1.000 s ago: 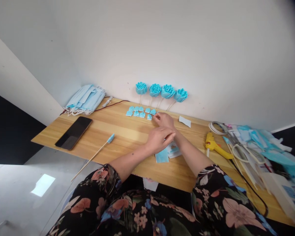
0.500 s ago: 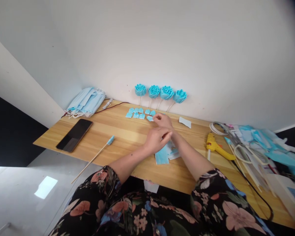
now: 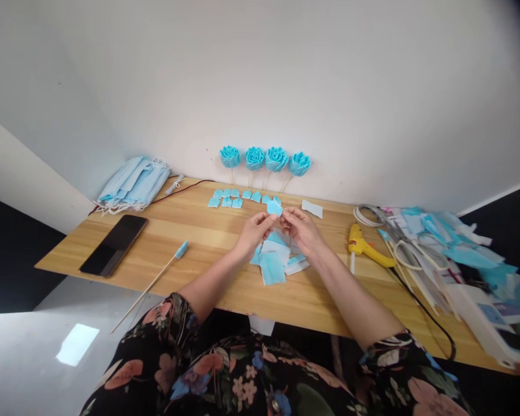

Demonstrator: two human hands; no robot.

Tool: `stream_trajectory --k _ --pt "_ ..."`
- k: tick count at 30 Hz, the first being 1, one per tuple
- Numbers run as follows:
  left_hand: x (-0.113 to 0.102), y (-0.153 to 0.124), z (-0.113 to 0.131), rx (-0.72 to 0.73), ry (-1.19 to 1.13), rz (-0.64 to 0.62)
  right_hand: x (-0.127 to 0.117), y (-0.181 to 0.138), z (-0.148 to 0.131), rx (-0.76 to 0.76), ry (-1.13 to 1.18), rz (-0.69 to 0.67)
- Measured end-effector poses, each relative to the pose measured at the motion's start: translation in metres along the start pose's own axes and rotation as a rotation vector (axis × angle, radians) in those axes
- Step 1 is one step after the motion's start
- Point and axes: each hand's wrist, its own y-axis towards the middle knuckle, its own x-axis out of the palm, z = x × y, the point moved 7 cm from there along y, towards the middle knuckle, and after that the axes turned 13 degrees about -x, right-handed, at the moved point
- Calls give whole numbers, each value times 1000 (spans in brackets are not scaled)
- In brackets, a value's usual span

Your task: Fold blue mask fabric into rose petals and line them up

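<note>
My left hand (image 3: pixel 252 233) and my right hand (image 3: pixel 302 228) are raised just above the wooden table (image 3: pixel 208 260), fingertips pinched together on one small blue petal piece (image 3: pixel 274 207). Beneath them lies a loose pile of cut blue and white mask pieces (image 3: pixel 274 258). Behind my hands, several small blue petal pieces (image 3: pixel 235 198) lie in rows near the wall. Several finished blue roses on sticks (image 3: pixel 264 159) lean against the wall.
A stack of blue face masks (image 3: pixel 132 182) and a black phone (image 3: pixel 113 244) lie at the left. A stick with a blue tip (image 3: pixel 156 278) rests near the front edge. A yellow glue gun (image 3: pixel 366 246), scissors (image 3: pixel 409 252) and mask scraps crowd the right.
My right hand has drawn back from the petal rows toward me. Both hands now hold one petal piece between them above the pile. The view has shifted slightly.
</note>
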Motion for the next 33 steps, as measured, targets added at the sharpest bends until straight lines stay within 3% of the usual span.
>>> stream_trajectory --k 6,9,12,18,22,25,29,33 --pt "-6 5 -2 -14 -29 1 -8 -3 10 0 -66 -31" --pt "-7 5 0 -17 35 36 -19 4 -2 -98 -253 -26" --pt "-3 2 1 -2 103 24 -18 11 -20 -211 -453 -106" --pt "-1 3 1 64 241 25 -8 19 -32 -290 -591 -243" --pt "-5 5 1 74 183 63 -41 41 -27 -279 -567 -58" --pt "-7 5 1 42 182 83 -76 64 -19 -259 -690 111" --pt "-5 4 0 30 205 74 -98 90 3 -210 -779 132" --pt "-3 4 -3 28 221 52 -98 105 19 -185 -899 99"
